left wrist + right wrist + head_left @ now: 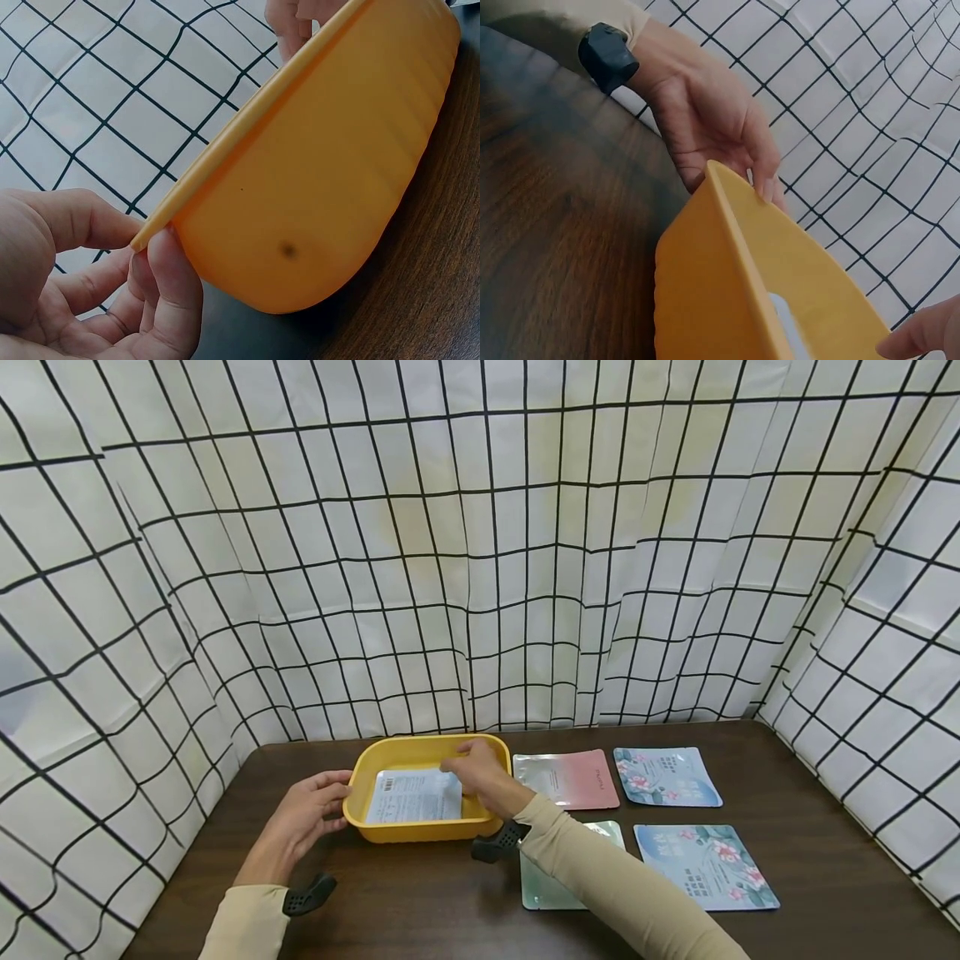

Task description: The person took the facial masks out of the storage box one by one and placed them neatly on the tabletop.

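A yellow plastic basket [405,833] stands at the back left of the table. My left hand [307,814] is at its left side; in the left wrist view, the thumb and fingers of that hand [112,277] pinch the rim. A pale blue sachet [416,797] lies in the basket with its printed text and barcode facing up. Over the basket's right part reaches my right hand [483,772], fingertips at the sachet's upper right edge. Part of this hand [930,334] shows in the right wrist view; whether it pinches the sachet, I cannot tell.
Right of the basket lie a pink and silver sachet [573,779] and a blue floral sachet [667,778]. Nearer are a green sachet [551,885], partly under my right forearm, and another blue floral sachet [705,868]. Gridded white curtains [495,568] enclose the dark wooden table [420,902].
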`<state>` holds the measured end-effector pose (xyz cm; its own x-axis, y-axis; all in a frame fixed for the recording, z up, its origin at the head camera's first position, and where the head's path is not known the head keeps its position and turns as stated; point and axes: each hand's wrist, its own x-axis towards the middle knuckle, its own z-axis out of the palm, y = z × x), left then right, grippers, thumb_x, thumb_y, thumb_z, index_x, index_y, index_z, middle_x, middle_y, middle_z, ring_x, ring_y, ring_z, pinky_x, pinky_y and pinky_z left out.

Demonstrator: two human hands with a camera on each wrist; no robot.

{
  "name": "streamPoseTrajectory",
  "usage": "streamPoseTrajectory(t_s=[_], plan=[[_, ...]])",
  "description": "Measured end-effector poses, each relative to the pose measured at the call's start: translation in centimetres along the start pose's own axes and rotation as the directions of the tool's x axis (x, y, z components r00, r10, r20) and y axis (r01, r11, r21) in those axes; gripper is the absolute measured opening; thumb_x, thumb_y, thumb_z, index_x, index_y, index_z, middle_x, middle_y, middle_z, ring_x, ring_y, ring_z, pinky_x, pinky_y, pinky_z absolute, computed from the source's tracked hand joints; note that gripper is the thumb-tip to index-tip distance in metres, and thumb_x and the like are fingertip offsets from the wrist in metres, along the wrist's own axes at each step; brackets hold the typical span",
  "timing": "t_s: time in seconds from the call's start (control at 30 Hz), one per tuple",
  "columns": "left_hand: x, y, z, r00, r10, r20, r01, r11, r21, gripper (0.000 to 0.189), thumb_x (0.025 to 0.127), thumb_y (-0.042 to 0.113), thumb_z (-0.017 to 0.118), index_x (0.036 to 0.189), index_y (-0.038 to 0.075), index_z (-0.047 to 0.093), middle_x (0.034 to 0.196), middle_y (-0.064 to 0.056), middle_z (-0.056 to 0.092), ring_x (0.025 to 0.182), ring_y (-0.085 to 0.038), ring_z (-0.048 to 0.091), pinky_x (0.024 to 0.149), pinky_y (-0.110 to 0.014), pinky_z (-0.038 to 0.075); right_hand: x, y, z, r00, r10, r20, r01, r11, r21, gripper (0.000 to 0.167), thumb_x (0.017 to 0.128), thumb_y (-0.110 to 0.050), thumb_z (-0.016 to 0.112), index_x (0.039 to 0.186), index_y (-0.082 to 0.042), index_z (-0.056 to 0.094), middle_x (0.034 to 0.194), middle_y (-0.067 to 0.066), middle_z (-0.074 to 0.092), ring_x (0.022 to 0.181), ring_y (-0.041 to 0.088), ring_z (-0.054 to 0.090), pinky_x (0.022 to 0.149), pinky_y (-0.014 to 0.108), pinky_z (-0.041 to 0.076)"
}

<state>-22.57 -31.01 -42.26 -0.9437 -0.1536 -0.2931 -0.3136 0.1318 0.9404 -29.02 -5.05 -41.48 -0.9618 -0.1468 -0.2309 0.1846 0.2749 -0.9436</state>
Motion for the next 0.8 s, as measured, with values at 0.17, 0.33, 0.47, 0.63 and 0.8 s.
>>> streamPoseTrajectory(t_s=[0.17,0.33,0.47,0.63,0.8], plan=[[0.04,-0.02,-0.04,1.0,-0.001,0.002,0.001,1.0,-0.002,0.046,0.1,0.016,0.06,0.142,0.0,0.05,0.117,-0.009,0.063,0.092,-0.02,0.062,0.074,-0.031,0.057,-0.15,0.07,0.24,0.999,0.013,0.046,-0.015,0.999,0.036,0.064,0.087,-0.008,0.074,0.142,0.006,0.046,0.138,0.022,0.053,0.099,0.026,0.063,0.087,0.037,0.058],[0.04,-0.09,-0.09,1.0,0.001,0.001,-0.001,1.0,0.001,0.045,0.1,0.016,0.06,0.141,0.0,0.05,0.118,-0.01,0.063,0.093,-0.02,0.062,0.074,-0.031,0.057,-0.33,0.07,0.17,0.993,0.045,0.107,-0.028,0.988,-0.154,0.062,0.087,-0.016,0.077,0.14,0.006,0.053,0.135,0.019,0.058,0.099,0.023,0.062,0.092,0.04,0.056],[-0.01,-0.08,-0.12,1.0,0.005,0.003,-0.005,1.0,0.004,0.045,0.1,0.015,0.059,0.141,-0.001,0.05,0.119,-0.011,0.063,0.094,-0.021,0.062,0.074,-0.031,0.056,-0.47,0.13,-0.04,0.988,0.064,0.143,-0.032,0.976,-0.215,0.043,0.087,-0.018,0.079,0.123,0.001,0.063,0.116,0.011,0.064,0.083,0.019,0.061,0.069,0.031,0.056],[-0.06,-0.03,-0.1,1.0,0.006,0.007,-0.006,1.0,0.006,0.045,0.1,0.015,0.06,0.141,-0.001,0.05,0.12,-0.012,0.063,0.094,-0.021,0.063,0.075,-0.032,0.057,-0.51,0.38,-0.09,0.973,0.034,0.227,-0.012,0.995,-0.099,0.026,0.09,-0.008,0.075,0.112,0.0,0.064,0.093,0.009,0.069,0.073,0.019,0.071,0.06,0.029,0.059],[-0.05,0.1,0.0,1.0,0.004,0.003,-0.004,1.0,0.005,0.044,0.1,0.015,0.059,0.141,-0.001,0.051,0.121,-0.013,0.063,0.095,-0.022,0.062,0.076,-0.032,0.057,-0.43,0.35,-0.1,0.967,0.009,0.256,0.003,0.999,-0.047,0.023,0.092,-0.006,0.073,0.113,0.0,0.065,0.09,0.01,0.071,0.074,0.021,0.073,0.06,0.029,0.06]])
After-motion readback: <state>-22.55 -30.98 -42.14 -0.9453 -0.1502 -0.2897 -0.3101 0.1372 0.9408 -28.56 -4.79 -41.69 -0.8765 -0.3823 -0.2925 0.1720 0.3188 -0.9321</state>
